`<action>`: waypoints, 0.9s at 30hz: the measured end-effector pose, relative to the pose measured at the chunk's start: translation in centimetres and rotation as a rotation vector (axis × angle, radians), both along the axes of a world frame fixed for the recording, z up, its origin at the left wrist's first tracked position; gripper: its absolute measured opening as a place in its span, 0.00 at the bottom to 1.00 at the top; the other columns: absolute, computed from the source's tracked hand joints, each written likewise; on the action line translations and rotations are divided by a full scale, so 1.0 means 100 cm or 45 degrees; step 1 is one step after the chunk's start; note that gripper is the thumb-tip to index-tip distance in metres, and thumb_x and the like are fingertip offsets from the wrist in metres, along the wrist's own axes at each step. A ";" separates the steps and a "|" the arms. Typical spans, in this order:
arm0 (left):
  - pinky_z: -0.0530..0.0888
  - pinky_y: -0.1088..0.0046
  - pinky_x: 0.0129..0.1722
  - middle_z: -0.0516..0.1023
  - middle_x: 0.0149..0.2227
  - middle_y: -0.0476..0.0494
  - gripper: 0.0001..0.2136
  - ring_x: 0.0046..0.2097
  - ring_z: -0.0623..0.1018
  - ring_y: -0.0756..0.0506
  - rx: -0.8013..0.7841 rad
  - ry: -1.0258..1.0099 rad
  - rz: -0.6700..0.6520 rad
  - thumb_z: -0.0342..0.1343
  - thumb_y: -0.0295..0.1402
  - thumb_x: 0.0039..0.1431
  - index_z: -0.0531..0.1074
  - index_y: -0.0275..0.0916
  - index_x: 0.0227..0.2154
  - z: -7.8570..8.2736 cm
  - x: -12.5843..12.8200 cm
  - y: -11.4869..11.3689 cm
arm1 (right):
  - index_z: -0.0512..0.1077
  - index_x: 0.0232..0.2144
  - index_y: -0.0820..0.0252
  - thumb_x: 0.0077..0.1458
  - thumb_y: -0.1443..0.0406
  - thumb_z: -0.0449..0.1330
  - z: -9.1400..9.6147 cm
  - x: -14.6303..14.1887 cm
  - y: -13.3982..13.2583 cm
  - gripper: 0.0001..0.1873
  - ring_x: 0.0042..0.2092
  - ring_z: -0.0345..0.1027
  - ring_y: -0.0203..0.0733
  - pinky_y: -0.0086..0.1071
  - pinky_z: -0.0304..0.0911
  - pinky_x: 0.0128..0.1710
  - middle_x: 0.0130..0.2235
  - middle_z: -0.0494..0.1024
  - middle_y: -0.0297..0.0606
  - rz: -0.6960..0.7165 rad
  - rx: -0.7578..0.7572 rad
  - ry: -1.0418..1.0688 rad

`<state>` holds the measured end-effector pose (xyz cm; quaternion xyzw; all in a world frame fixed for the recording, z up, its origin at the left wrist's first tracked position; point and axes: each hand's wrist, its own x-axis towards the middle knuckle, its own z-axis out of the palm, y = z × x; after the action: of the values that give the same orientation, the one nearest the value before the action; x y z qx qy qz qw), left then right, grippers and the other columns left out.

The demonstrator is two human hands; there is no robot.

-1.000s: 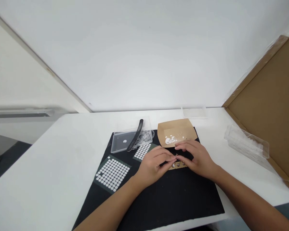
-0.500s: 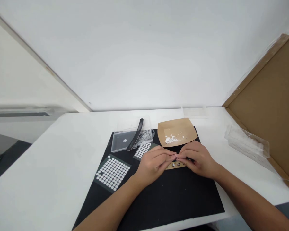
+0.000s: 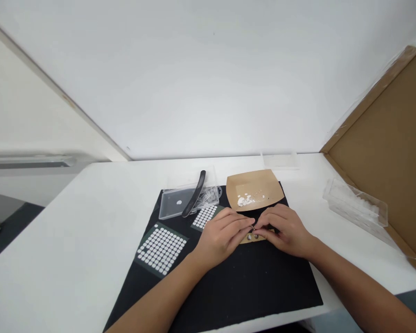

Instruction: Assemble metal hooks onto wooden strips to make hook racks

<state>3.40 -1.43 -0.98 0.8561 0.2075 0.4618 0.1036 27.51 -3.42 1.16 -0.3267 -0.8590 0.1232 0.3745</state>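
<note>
My left hand (image 3: 225,231) and my right hand (image 3: 282,229) meet fingertip to fingertip above the black mat (image 3: 249,286). Both are closed in a pinch around a tiny dark, shiny piece (image 3: 253,227), too small to name. Beneath the fingers lies a tan strip (image 3: 244,240) bearing small round shiny pieces (image 3: 256,236), partly covered by both hands. Just beyond them is a brown paper tray (image 3: 256,180) with white round bits (image 3: 245,200) scattered inside. Left of my left hand are two dark sheets of white round dots, a larger one (image 3: 162,249) and a smaller one (image 3: 204,216).
A clear plastic box (image 3: 169,208) holds small clear pieces, and a black curved-handled tool (image 3: 194,194) rests across it. On the right stands another clear container (image 3: 355,203) by a cardboard panel (image 3: 384,152). A clear lid or tray (image 3: 280,161) sits near the back wall.
My fingertips have shifted slightly, and the tiny shiny piece between them shows more clearly. Both hands stay over the strip; the other things stay put.
</note>
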 end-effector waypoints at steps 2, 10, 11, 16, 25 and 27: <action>0.81 0.65 0.44 0.87 0.45 0.40 0.11 0.44 0.84 0.44 0.003 0.012 -0.039 0.64 0.22 0.68 0.78 0.36 0.52 0.000 0.000 0.000 | 0.75 0.40 0.55 0.71 0.61 0.65 -0.001 0.000 -0.001 0.06 0.37 0.75 0.39 0.35 0.63 0.41 0.37 0.84 0.33 -0.034 -0.017 -0.007; 0.75 0.72 0.36 0.78 0.36 0.44 0.06 0.37 0.78 0.48 -0.160 -0.111 0.038 0.65 0.26 0.68 0.83 0.40 0.45 0.001 0.002 -0.004 | 0.72 0.45 0.54 0.75 0.55 0.59 -0.008 0.002 0.003 0.10 0.38 0.75 0.42 0.36 0.66 0.42 0.38 0.81 0.36 -0.011 -0.263 -0.057; 0.74 0.73 0.34 0.77 0.35 0.46 0.06 0.35 0.77 0.48 -0.170 -0.125 0.033 0.65 0.26 0.69 0.83 0.40 0.45 0.001 0.002 -0.004 | 0.72 0.48 0.54 0.76 0.57 0.57 -0.008 0.002 0.004 0.09 0.40 0.76 0.43 0.36 0.67 0.43 0.40 0.81 0.37 0.029 -0.297 -0.045; 0.73 0.75 0.33 0.75 0.32 0.48 0.03 0.33 0.76 0.50 -0.253 -0.219 0.017 0.66 0.29 0.69 0.84 0.41 0.41 -0.003 0.004 -0.005 | 0.68 0.59 0.56 0.77 0.62 0.50 -0.006 -0.001 0.001 0.14 0.45 0.75 0.44 0.37 0.71 0.46 0.47 0.80 0.43 0.225 -0.412 -0.035; 0.76 0.74 0.34 0.78 0.33 0.46 0.01 0.35 0.79 0.49 -0.240 -0.217 -0.080 0.66 0.28 0.68 0.82 0.39 0.39 -0.001 0.006 -0.008 | 0.69 0.46 0.57 0.78 0.64 0.48 -0.002 -0.001 -0.001 0.10 0.37 0.77 0.38 0.32 0.70 0.41 0.38 0.81 0.35 0.335 -0.700 -0.014; 0.76 0.75 0.34 0.79 0.34 0.45 0.02 0.36 0.79 0.48 -0.260 -0.202 -0.097 0.66 0.26 0.68 0.82 0.39 0.40 0.001 0.006 -0.010 | 0.69 0.45 0.56 0.77 0.64 0.50 -0.002 0.000 -0.001 0.08 0.35 0.76 0.38 0.31 0.68 0.39 0.35 0.81 0.34 0.299 -0.674 -0.017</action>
<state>4.01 -2.40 -0.91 0.8091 0.2119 0.5003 0.2240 27.47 -3.53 0.95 -0.3121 -0.8313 0.3837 0.2537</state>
